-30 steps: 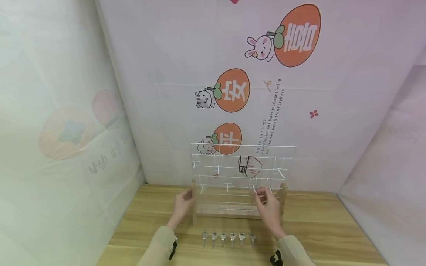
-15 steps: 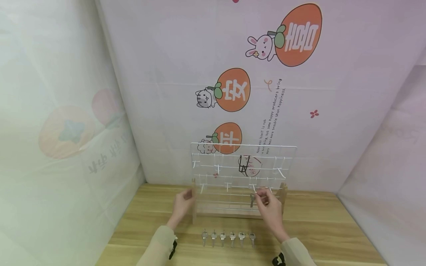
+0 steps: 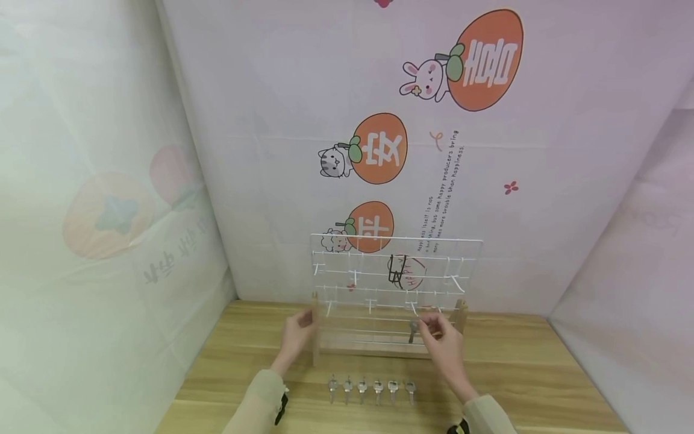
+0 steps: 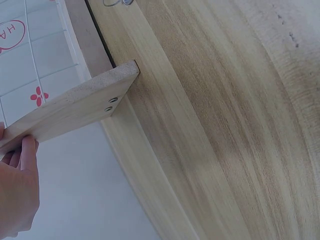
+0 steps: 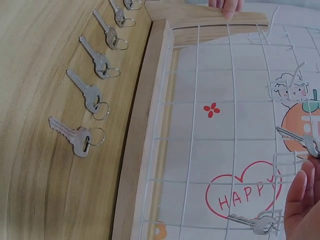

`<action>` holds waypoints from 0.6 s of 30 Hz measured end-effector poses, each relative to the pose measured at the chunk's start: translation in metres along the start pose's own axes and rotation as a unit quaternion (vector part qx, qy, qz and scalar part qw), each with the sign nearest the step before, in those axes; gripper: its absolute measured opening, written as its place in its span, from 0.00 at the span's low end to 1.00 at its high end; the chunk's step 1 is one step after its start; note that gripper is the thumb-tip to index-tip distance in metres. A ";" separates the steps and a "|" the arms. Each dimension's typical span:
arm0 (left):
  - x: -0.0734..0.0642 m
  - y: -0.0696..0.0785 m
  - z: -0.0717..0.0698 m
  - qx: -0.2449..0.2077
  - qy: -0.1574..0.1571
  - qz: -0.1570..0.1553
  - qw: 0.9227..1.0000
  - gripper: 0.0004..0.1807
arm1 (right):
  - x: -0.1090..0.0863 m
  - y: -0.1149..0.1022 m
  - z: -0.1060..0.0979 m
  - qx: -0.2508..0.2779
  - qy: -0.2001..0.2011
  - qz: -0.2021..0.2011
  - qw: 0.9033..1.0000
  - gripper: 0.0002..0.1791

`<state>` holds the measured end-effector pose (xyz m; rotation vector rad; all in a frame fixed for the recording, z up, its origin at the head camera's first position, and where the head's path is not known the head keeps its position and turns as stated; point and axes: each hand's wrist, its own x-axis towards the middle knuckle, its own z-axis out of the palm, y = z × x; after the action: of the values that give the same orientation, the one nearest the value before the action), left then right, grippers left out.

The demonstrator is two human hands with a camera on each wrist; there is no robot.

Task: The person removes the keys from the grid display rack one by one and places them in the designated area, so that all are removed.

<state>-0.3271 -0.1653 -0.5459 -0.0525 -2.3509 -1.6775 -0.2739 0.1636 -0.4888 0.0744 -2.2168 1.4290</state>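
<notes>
A white wire grid rack (image 3: 396, 240) with wooden side posts stands on the table, white hooks (image 3: 371, 303) on its front. My left hand (image 3: 298, 331) grips the left wooden post (image 4: 80, 102), thumb and fingers on opposite faces. At the lower right hooks, my right hand (image 3: 443, 346) pinches a silver key (image 5: 300, 139) near its head; the key points down in the head view (image 3: 413, 330). Its ring is hidden, so I cannot tell whether it sits on the hook. Another key (image 5: 257, 223) hangs against the grid beside that hand in the right wrist view.
Several silver keys with rings, such as this key (image 3: 378, 390), lie in a row on the wooden table (image 3: 260, 346) before the rack. A black wire piece (image 3: 397, 269) is on the upper grid. Printed white cloth (image 3: 271, 181) encloses the back and sides.
My right hand has moved slightly down and right from the hook's tip. The key below it, out of sight one second ago, now shows and has shifted along. My left hand stays on the post.
</notes>
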 end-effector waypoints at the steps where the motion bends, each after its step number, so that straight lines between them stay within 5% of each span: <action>1: 0.000 0.000 0.000 0.000 -0.001 0.000 1.000 0.23 | -0.001 0.000 -0.001 -0.002 -0.003 0.004 1.000 0.04; 18: -0.001 0.001 0.000 0.009 0.009 0.006 1.000 0.23 | -0.019 0.018 -0.010 -0.009 -0.035 0.030 0.999 0.04</action>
<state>-0.3262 -0.1645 -0.5451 -0.0484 -2.3472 -1.6439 -0.2594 0.1764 -0.5089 0.0533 -2.3072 1.4577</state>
